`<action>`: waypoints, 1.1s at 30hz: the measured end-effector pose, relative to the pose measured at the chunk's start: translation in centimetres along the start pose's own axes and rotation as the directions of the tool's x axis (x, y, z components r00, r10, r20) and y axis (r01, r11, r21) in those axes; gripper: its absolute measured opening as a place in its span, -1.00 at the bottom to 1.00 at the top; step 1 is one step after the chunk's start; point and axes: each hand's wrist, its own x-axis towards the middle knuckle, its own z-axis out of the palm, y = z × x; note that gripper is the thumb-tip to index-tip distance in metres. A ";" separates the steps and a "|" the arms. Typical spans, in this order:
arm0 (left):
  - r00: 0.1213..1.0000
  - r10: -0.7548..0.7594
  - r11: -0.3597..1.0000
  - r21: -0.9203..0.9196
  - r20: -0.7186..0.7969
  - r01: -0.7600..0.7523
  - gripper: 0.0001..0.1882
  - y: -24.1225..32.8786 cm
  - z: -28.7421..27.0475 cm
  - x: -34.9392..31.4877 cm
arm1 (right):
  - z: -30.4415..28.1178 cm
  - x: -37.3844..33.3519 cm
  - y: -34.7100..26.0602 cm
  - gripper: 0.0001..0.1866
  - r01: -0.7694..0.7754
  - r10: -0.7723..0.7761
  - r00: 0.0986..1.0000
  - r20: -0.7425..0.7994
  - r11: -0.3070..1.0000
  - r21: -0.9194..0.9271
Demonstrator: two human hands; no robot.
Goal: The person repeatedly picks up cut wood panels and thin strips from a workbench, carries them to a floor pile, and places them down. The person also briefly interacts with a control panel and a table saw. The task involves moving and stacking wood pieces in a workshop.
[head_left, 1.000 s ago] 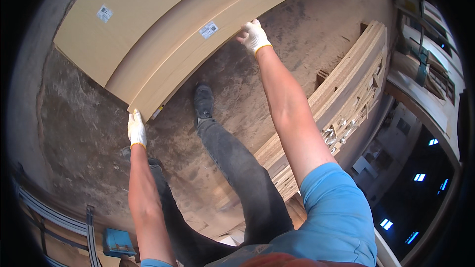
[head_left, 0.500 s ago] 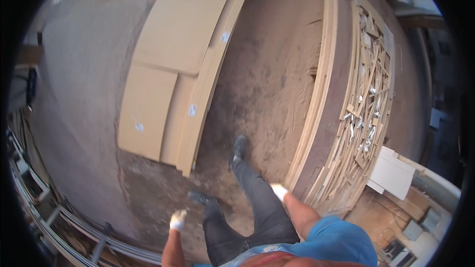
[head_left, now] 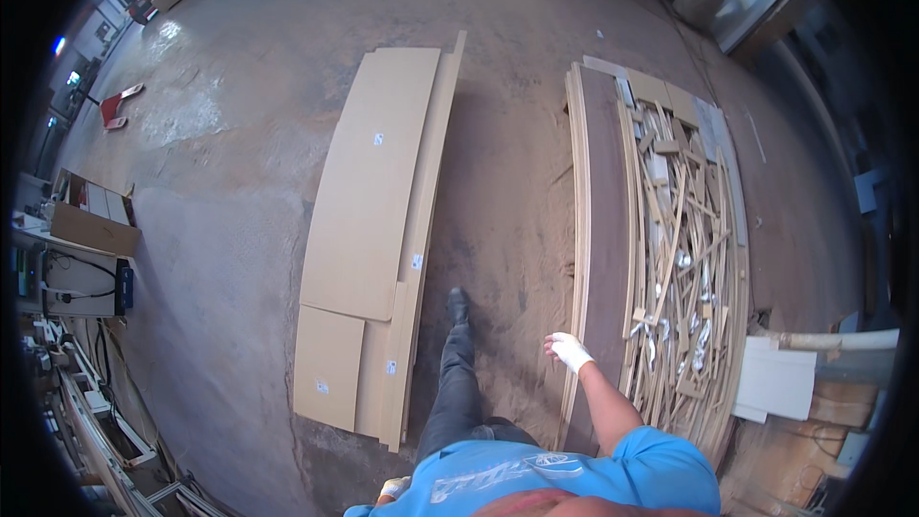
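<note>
My right hand [head_left: 570, 351], in a white glove that leaves the fingertips bare, hangs in front of the dark brown board [head_left: 605, 230] on the right-hand stack. Its fingers are loosely bent and a little apart, with nothing in them. Low beside my blue shirt, only a bit of my gloved left hand [head_left: 394, 488] shows; its fingers are mostly hidden. Ahead to the left lies a stack of tan panels [head_left: 369, 201] with small white labels. Neither hand touches the panels.
Thin wood offcuts [head_left: 684, 230] and shiny scraps lie piled on the right stack. White sheets [head_left: 777, 378] stand beyond it at the lower right. A bare floor strip [head_left: 507, 191] runs between the stacks. A red pallet jack [head_left: 115, 107] is far left.
I have stepped forward between the stacks, and the view has tilted up to more floor. My right hand has swung forward; my left has dropped back beside my shirt.
</note>
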 end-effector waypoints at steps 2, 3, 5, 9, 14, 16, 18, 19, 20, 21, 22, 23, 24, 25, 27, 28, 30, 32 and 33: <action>0.999 0.035 0.999 -0.012 0.001 -0.035 -0.64 4.1 -2.6 2.1 | -1.4 1.1 -2.4 -0.62 0.055 -0.054 0.999 0.006 0.992 -0.111; 0.999 0.049 0.999 -0.016 -0.003 -0.049 -0.65 6.4 -4.5 2.9 | -2.0 1.5 -3.4 -0.62 0.056 -0.054 0.998 0.018 0.982 -0.182; 0.998 0.061 0.997 -0.038 0.011 -0.060 -0.67 12.1 -9.1 4.4 | -4.4 2.3 -5.1 -0.62 -0.041 0.038 0.999 -0.025 0.991 -0.127; 0.996 0.080 0.958 -0.274 -0.041 -0.088 -0.71 29.1 -19.7 5.6 | -9.6 2.4 -5.1 -0.62 -0.144 0.161 0.983 0.089 0.975 -0.168; 0.763 0.524 0.636 -0.422 -0.379 -0.646 -0.80 57.5 -32.1 3.6 | -12.2 3.0 -2.1 -0.63 -0.170 0.170 0.985 -0.028 0.931 -0.323; 0.705 0.598 0.605 -0.362 -0.382 -0.709 -0.82 67.5 -36.6 1.8 | -12.4 4.4 -2.2 -0.67 -0.481 0.478 0.874 -0.088 0.876 -0.020; 0.440 0.772 0.339 -0.289 -0.459 -0.895 -0.82 76.8 -40.1 0.6 | -13.5 6.8 -4.0 -0.67 -0.262 0.270 0.961 -0.058 0.959 0.111; 0.396 0.799 0.294 -0.282 -0.452 -0.913 -0.83 80.0 -41.0 0.3 | -14.6 8.8 -5.9 -0.65 -0.305 0.307 0.949 -0.067 0.952 0.033; 0.505 0.762 0.435 -0.257 -0.405 -0.863 -0.84 82.0 -41.0 0.3 | -14.5 10.5 -7.5 -0.63 -0.337 0.357 0.931 -0.070 0.919 0.205; 0.585 0.711 0.552 -0.205 -0.390 -0.808 -0.84 83.0 -40.2 0.6 | -16.6 12.3 -9.6 -0.65 -0.318 0.330 0.943 -0.037 0.930 0.183; 0.711 0.624 0.682 -0.218 -0.325 -0.698 -0.86 82.6 -39.1 1.1 | -18.3 14.3 -11.9 -0.66 -0.274 0.275 0.961 -0.003 0.958 0.084; 0.758 0.599 0.779 -0.030 -0.260 -0.626 -0.88 82.0 -37.3 1.9 | -20.0 16.6 -14.5 -0.68 -0.206 0.207 0.978 0.018 0.978 -0.045; 0.769 0.612 0.762 -0.120 -0.186 -0.636 -0.85 80.6 -34.9 2.8 | -21.7 18.8 -17.2 -0.68 -0.174 0.174 0.984 -0.029 0.931 -0.321; 0.802 0.586 0.810 0.115 -0.116 -0.575 -0.75 78.6 -33.3 3.7 | -23.6 21.6 -20.8 -0.67 -0.152 0.125 0.988 -0.088 0.733 -0.663; 0.855 0.518 0.760 0.458 0.001 -0.461 -0.67 74.4 -30.6 5.5 | -26.1 26.5 -28.8 -0.71 0.001 -0.019 1.000 -0.015 0.673 -0.739; 0.814 0.579 0.708 0.470 0.041 -0.527 -0.69 74.0 -29.4 6.9 | -28.1 28.9 -33.5 -0.73 -0.016 -0.031 0.995 -0.094 0.887 -0.462; 0.832 0.553 0.760 0.388 0.034 -0.521 -0.72 74.8 -28.6 9.4 | -32.1 34.0 -44.0 -0.69 0.082 -0.166 0.964 -0.209 0.931 -0.357; 0.811 0.583 0.763 0.316 0.039 -0.564 -0.76 78.7 -28.7 12.0 | -36.4 38.6 -53.9 -0.66 0.135 -0.248 0.939 -0.238 0.903 -0.408; 0.803 0.595 0.766 0.279 0.034 -0.579 -0.77 81.3 -29.0 13.0 | -38.4 40.3 -57.7 -0.67 0.203 -0.368 0.891 -0.267 0.848 -0.490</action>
